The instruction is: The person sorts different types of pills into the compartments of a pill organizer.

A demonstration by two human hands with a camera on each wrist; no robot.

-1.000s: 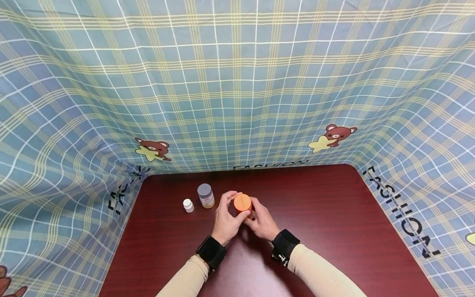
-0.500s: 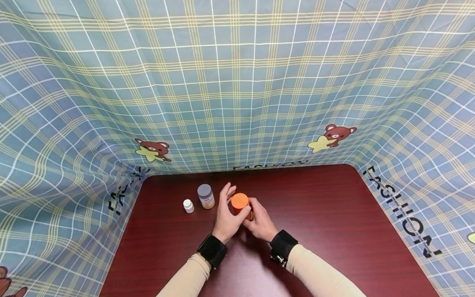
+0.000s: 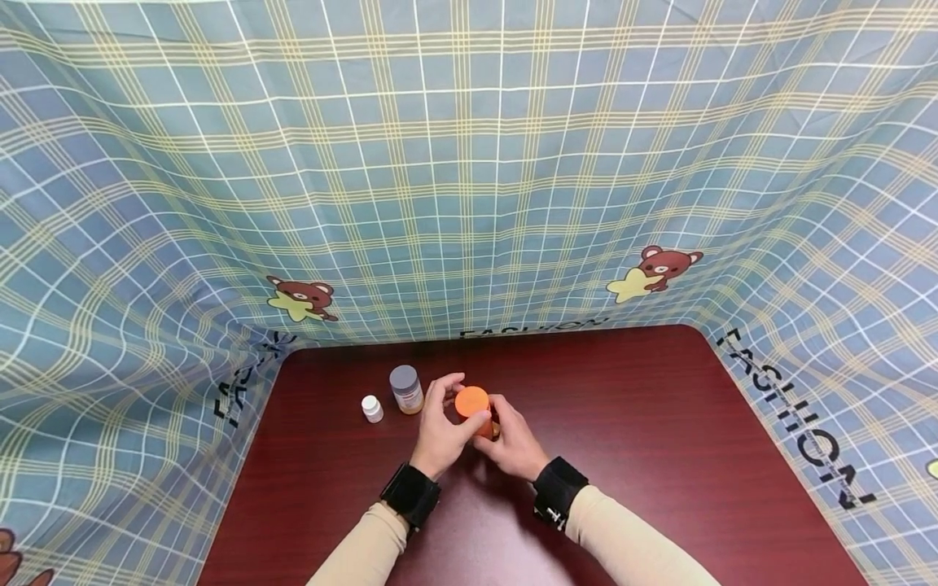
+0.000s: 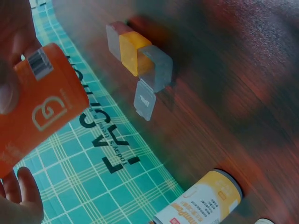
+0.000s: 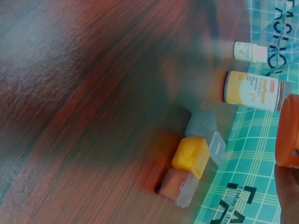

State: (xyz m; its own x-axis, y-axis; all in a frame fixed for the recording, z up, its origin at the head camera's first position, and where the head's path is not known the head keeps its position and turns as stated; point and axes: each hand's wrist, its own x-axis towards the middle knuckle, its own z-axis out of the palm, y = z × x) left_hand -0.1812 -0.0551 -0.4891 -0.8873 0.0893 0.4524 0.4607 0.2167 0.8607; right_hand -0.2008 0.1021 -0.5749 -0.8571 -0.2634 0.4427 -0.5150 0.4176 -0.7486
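An orange bottle with a round orange lid stands upright between the two hands, over the table. My left hand curls round its top, thumb across the near side and fingers at the far left. Lower down, my right hand grips the body from the right. The left wrist view shows the bottle's side with a white logo and a barcode. Beneath the hands sits a small pill organizer with grey, yellow and reddish compartments. The grey one's lid hangs open. In the head view the hands mostly hide this organizer.
To the left of the hands stands a grey-lidded supplement bottle with a yellow and white label. Beside it is a small white bottle. The dark red table ends at a checked cloth hanging behind and along both sides.
The left hand's fingers spread off the bottle's top half a second ago and have curled back round it. The bottle has shifted slightly left, with the right hand still gripping it.
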